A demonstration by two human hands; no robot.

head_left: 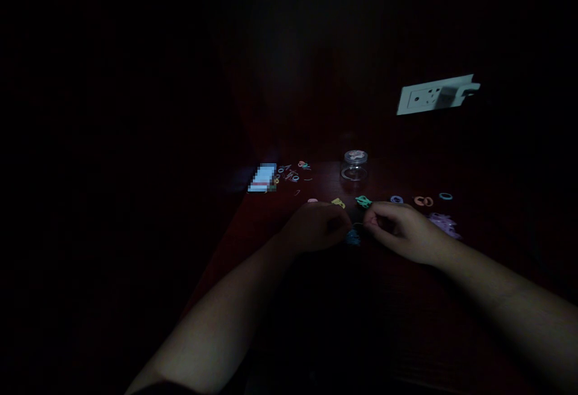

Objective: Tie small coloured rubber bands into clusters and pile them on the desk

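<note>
My left hand [318, 227] and my right hand [401, 231] face each other low over the dark red table, their fingertips pinched. A thin yellowish band [357, 224] spans the small gap between the fingertips. Just below the gap lies a pile of blue pieces [353, 238]. Beyond the fingers sit green bands [362, 202] and yellow bands [338, 203]. A pink piece [312, 201] shows behind my left hand. Purple pieces [443, 225] lie to the right of my right hand, partly behind it.
A clear lidded jar [354, 166] stands farther back. At the back left are a lit phone [262, 177] and scattered small rings and strips [291, 174]. Purple [396, 200], orange [419, 201] and teal rings [445, 196] lie at right. A wall socket [428, 97] holds a plug.
</note>
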